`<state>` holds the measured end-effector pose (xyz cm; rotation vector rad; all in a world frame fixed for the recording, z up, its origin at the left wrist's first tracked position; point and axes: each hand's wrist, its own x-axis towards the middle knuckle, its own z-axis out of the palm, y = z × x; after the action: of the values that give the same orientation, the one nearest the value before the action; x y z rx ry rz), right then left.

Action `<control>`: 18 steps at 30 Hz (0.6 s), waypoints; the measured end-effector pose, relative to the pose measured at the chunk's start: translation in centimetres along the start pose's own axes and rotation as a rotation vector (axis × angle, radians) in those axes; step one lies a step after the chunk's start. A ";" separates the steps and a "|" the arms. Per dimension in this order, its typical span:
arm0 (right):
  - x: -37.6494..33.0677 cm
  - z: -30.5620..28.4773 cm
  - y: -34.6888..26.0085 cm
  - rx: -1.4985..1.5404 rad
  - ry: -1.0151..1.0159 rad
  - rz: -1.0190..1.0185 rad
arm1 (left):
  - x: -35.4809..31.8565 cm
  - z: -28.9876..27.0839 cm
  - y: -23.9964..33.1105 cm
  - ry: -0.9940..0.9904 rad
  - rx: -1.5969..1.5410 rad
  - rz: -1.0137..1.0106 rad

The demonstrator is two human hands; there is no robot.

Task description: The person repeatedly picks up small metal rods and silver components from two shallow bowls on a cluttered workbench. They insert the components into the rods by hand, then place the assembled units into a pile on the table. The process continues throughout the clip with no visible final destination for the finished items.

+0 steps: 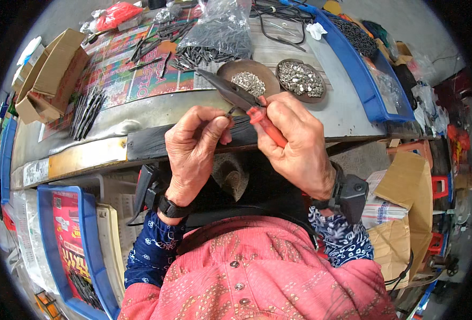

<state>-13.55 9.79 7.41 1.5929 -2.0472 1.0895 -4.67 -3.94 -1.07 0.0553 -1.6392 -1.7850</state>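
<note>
My right hand (299, 144) is wrapped round the red handles of a pair of pliers (237, 96), whose long dark jaws point up and to the left. Beside the jaws, my left hand (194, 152) pinches a small dark piece (230, 111) between thumb and forefinger; its kind is too small to make out. Both hands are above the front edge of the workbench (161, 109). Just beyond the pliers, a round brown dish (270, 74) holds small silvery metal pieces (248, 83). To its right stands a second dish (319, 98) with greyish metal bits.
A clear plastic bag (222, 26) lies at the back beside loose black rods (198, 57). More black rods (88, 113) are bundled at left, near a cardboard box (54, 74). Blue trays stand at right (353, 77) and lower left (89, 224). An open carton (406, 186) sits lower right.
</note>
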 end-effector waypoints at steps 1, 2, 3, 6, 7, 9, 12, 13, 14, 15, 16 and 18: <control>-0.5 -0.2 0.4 -0.011 -0.010 -0.001 | 0.0 -0.1 0.0 -0.007 0.035 -0.003; -0.8 -0.5 0.8 -0.024 -0.030 0.061 | 0.1 -0.1 0.0 -0.011 0.035 0.000; -1.5 -1.0 1.2 0.006 0.002 0.062 | -0.1 -0.2 0.1 -0.022 0.033 -0.020; -2.4 -2.4 3.0 -0.060 0.091 0.134 | 0.0 -0.3 0.0 -0.026 -0.004 -0.011; -2.7 -2.8 3.5 -0.079 0.125 0.195 | 0.0 -0.2 0.0 -0.022 -0.019 -0.014; -3.0 -3.5 4.8 -0.119 0.194 0.268 | 0.2 -0.2 0.0 -0.014 -0.038 -0.020; -3.7 -4.1 7.2 -0.283 0.230 0.423 | 0.2 0.0 0.2 -0.004 -0.046 -0.034; -4.2 -4.2 8.2 -0.347 0.257 0.526 | 0.2 0.0 0.3 0.001 -0.049 -0.041; -4.7 -4.2 9.2 -0.411 0.247 0.523 | 0.1 0.1 0.5 0.004 -0.053 -0.050; -5.3 -4.4 10.3 -0.488 0.242 0.577 | 0.1 0.2 0.6 0.014 -0.033 -0.037; -5.8 -4.5 11.3 -0.571 0.236 0.636 | 0.0 0.3 0.8 0.022 -0.013 -0.025; -6.7 -4.5 13.2 -0.674 0.190 0.657 | -0.3 0.5 1.2 0.019 0.025 -0.033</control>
<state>-24.51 18.72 1.15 0.4867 -2.4838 0.5628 -4.13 -3.35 -0.07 0.1112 -1.6556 -1.7833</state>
